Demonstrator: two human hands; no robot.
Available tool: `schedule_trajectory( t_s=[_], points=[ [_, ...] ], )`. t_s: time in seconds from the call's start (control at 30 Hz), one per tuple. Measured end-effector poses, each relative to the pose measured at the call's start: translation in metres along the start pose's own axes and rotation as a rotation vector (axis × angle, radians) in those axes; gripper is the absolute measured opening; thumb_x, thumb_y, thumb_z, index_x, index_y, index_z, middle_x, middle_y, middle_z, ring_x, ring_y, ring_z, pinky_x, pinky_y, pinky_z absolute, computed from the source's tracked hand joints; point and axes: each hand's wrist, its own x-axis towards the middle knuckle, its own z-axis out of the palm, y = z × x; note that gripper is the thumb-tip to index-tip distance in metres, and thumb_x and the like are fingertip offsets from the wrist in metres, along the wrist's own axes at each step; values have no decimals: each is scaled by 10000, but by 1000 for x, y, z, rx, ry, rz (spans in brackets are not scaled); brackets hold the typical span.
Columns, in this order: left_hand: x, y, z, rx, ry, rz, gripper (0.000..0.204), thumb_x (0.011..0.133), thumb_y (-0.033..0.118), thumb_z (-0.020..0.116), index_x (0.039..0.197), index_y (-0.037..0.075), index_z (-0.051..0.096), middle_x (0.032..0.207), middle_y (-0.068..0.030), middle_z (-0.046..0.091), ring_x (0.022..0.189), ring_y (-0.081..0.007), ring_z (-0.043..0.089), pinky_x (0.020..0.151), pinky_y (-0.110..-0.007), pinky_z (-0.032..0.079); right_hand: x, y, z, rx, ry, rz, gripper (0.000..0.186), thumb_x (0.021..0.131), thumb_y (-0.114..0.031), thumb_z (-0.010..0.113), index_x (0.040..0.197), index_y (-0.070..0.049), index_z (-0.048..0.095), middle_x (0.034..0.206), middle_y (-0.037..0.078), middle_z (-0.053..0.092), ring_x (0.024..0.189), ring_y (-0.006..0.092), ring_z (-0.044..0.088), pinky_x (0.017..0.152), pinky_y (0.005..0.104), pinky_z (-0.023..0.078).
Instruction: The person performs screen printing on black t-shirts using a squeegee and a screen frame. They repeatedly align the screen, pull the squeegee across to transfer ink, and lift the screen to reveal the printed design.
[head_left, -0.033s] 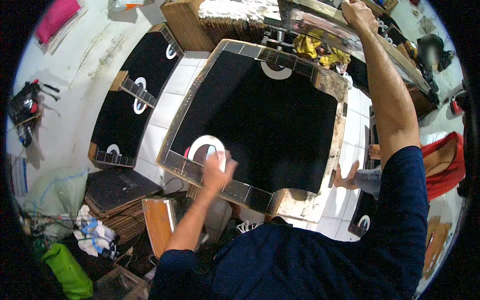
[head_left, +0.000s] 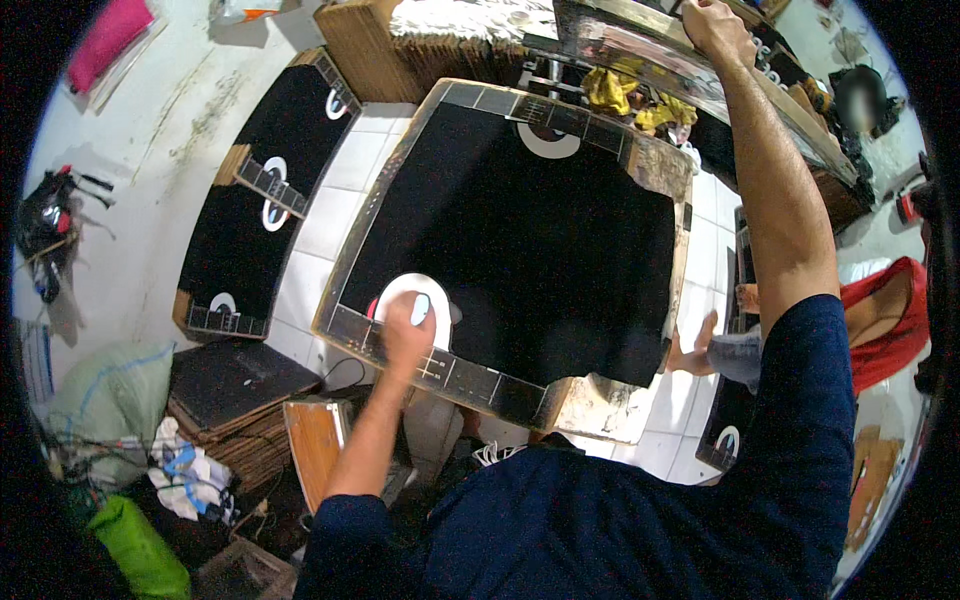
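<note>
Broadly, a flat squarish board with pale, worn wooden edges (head_left: pixel 600 405) fills the middle, standing above a white tiled floor (head_left: pixel 330 220). On it, in the centre, lies a large matte black sheet (head_left: pixel 530 230) with grey panelled bands along its far and near edges. Beyond its far right corner a long wooden-sided frame (head_left: pixel 640 55) stands raised and slanting. Left of the board, two black panels with white curved marks (head_left: pixel 235 250) lie on the floor. At the right, near the board, is another person in a red garment (head_left: pixel 890 340). A tall brown layered stack with a white top (head_left: pixel 420 65) stands beyond the far left corner, and a pale translucent sack (head_left: pixel 115 390) lies at lower left. Crumpled yellow cloth (head_left: pixel 610 90) sits just below the frame.

The right hand (head_left: pixel 722 35) is curled around the frame's edge. The left hand (head_left: pixel 408 335) is over a thick white ring (head_left: pixel 441 320) at the sheet's near left corner; whether its fingers press or pinch anything, I cannot tell. Beside its fingers shows a small pale blue oval (head_left: pixel 421 308), inside the ring.
</note>
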Motion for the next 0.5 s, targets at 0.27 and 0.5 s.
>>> schedule_trajectory(
  t_s=[0.27,0.5],
  points=[
    [62,-246,-53,214,-113,-566,513,1027,490,561,1054,-15,648,941,-221,732,890,-408,696,836,-476,529,-12,-10,-2,-19,46,-4,565,969,-582,507,1189,-118,744,1240,214,712,1207,381,656,1021,479,498],
    [-9,-174,-71,-268,112,-603,452,1064,312,580,771,-32,568,687,-2,503,696,-124,415,617,-358,386,0,-6,3,-25,2,19,533,945,-557,501,1099,-114,755,1085,172,758,1062,354,708,945,462,509]
  ],
)
